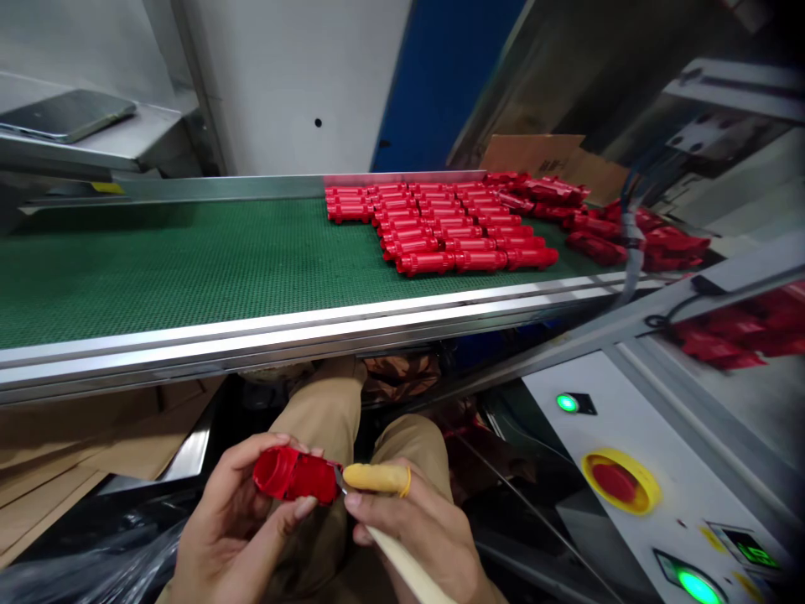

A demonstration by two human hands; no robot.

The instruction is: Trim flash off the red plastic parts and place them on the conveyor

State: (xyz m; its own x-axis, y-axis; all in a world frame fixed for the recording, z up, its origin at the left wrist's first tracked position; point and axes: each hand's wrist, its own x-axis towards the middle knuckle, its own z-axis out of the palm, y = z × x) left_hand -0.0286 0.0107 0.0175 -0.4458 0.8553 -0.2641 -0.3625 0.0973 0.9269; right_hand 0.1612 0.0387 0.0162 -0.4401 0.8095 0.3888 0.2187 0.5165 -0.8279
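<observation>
Above my lap, my left hand (pixel 242 520) is closed around a red plastic part (pixel 302 476), with thumb and fingers on its sides. The part is hollow, with a rounded opening at its left end. My right hand (pixel 418 512) grips a knife (pixel 402 558) with a pale handle, and a yellow finger cot (pixel 376 477) covers one finger. The short metal blade touches or nearly touches the right end of the red part; the exact contact is too small to tell.
A green conveyor belt (pixel 189 268) with a metal edge runs across in front. Rows of red tubular parts (pixel 453 222) lie on it, with a loose red heap (pixel 660 239) further right. At right stands a control panel with an emergency stop button (pixel 620 481). Cardboard (pixel 81 453) lies at lower left.
</observation>
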